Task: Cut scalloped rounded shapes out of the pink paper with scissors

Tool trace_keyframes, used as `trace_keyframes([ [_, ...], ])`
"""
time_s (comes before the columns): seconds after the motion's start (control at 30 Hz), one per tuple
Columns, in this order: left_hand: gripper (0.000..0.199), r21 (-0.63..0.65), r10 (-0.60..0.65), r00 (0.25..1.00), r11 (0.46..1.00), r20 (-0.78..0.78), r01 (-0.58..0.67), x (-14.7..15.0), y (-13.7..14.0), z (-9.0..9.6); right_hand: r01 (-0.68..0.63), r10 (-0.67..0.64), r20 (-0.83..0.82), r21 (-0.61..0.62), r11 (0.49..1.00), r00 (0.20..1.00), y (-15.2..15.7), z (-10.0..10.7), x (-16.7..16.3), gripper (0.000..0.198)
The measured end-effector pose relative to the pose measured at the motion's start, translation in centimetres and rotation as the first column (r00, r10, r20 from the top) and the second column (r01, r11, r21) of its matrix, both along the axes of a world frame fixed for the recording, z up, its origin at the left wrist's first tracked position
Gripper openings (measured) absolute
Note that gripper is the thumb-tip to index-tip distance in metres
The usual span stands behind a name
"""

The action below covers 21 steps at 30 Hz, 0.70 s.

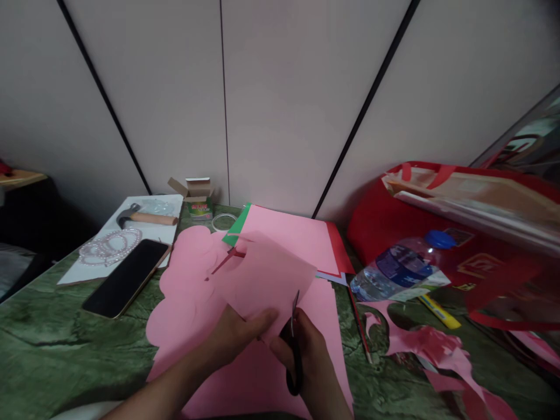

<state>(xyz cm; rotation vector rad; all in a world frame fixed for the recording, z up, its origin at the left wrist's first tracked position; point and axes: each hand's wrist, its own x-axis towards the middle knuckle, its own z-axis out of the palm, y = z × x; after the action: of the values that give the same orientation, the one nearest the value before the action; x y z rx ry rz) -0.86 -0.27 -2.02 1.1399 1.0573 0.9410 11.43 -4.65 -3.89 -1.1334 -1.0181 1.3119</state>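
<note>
My left hand pinches the lower edge of a pink paper sheet, thumb on top. The sheet is tilted up and has a cut-out gap along its upper left. In my right hand is a pair of black-handled scissors, fingers through the handles. Its blades point up and away by the sheet's lower right edge; whether they touch the paper I cannot tell. Beneath both hands lies a stack of pink paper, with scalloped pink pieces along its left side.
On the left are a black phone, a hammer and a bead string. Behind stand a small open box and coloured sheets. To the right lie a water bottle, a red bag, a pencil and pink scraps.
</note>
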Motion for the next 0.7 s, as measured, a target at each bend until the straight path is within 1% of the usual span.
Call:
trace_keyframes([
  [0.2,0.021,0.007,0.035,0.999,0.999,0.0,-0.035,-0.03,-0.02,-0.07,-0.029,0.029,0.031,0.0,1.0,0.999,0.04,-0.23,0.28,0.032],
  [0.27,0.022,0.01,0.017,1.0,1.0,-0.011,-0.017,-0.06,0.0,-0.12,-0.035,0.035,0.024,0.001,0.999,0.999,0.02,-0.15,0.26,0.03],
  [0.4,0.024,0.016,-0.009,1.0,1.0,-0.03,0.009,-0.12,0.11,-0.29,0.002,-0.002,0.018,-0.002,1.0,1.0,-0.04,0.04,0.03,0.026],
  [0.53,0.019,0.0,-0.025,0.998,1.0,-0.063,0.025,-0.19,0.13,-0.38,0.008,-0.008,0.036,-0.02,1.0,0.999,-0.12,-0.16,-0.05,0.025],
  [0.7,0.015,0.011,-0.039,0.999,0.999,-0.023,0.039,-0.16,-0.02,-0.22,0.016,-0.015,0.049,-0.019,1.0,0.999,-0.09,-0.44,-0.04,0.025],
])
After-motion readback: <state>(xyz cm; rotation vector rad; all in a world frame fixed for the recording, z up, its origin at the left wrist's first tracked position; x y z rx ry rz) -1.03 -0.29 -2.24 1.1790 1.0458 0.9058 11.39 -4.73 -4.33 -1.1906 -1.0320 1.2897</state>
